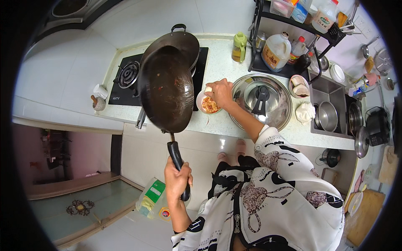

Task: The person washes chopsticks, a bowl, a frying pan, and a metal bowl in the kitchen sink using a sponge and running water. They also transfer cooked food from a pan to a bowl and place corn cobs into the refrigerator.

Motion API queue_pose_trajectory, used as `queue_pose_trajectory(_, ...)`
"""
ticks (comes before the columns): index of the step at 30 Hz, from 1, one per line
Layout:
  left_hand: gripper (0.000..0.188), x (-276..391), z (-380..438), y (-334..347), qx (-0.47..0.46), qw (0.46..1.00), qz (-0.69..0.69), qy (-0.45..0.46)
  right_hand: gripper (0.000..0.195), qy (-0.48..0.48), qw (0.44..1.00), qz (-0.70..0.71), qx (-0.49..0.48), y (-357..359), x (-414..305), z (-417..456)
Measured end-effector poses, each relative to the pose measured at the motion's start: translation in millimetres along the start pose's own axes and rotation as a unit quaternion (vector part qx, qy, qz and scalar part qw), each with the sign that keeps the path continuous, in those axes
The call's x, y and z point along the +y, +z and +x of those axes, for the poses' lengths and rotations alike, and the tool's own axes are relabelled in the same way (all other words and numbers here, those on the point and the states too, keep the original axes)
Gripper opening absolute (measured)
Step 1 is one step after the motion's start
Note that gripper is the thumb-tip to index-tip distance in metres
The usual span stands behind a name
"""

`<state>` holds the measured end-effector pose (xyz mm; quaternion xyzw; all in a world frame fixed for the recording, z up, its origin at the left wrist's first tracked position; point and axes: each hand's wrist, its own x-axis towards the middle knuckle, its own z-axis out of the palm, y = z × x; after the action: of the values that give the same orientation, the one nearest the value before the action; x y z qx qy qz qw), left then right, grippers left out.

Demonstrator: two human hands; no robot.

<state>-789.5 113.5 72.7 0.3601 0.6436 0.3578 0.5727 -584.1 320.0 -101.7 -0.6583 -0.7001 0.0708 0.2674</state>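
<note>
My left hand (178,180) grips the black handle of a dark wok (168,91), which is tilted with its inside showing and a few bits of food residue stuck to it. It hangs above the front of a black gas hob (199,75), overlapping a second wok (176,39) that sits on the hob. My right hand (221,92) is at a white bowl (200,102) of cooked food (209,105) on the counter. Its fingers are bent over the bowl's far rim, by a small pale piece (208,89); whether they hold it or the rim I cannot tell.
A large steel lid (282,116) lies right of the bowl. Behind stand a green-topped oil jug (239,47) and a black rack (290,22) with bottles. A white cloth (305,112) lies near the sink (340,94). A stone mortar (100,104) stands at the left.
</note>
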Motion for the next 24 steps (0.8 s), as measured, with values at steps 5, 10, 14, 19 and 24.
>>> queue_pose_trajectory(5,0.009,4.6,-8.7,-43.6,-0.066,0.981,-0.171,-0.065,0.041,-0.107,0.987,-0.076,-0.093,17.7,0.2,-12.5)
queue_pose_trajectory(10,0.010,-5.8,-10.0,-73.3,-0.120,0.962,-0.244,-0.040,0.035,-0.064,0.996,0.019,0.050,-13.3,-17.9,-16.3)
queue_pose_trajectory(14,0.012,-5.7,-12.6,-77.1,-0.188,0.929,-0.317,-0.034,0.024,0.003,0.987,0.156,0.024,-74.8,-34.0,-61.5)
queue_pose_trajectory(19,0.010,-8.1,-21.0,-42.1,-0.291,0.873,-0.386,-0.062,0.014,-0.011,0.970,0.224,-0.092,-93.1,4.6,-183.3)
queue_pose_trajectory(24,0.014,-16.9,-44.8,41.7,-0.397,0.826,-0.389,-0.096,0.015,0.189,0.932,0.290,-0.112,-163.4,47.6,-259.5)
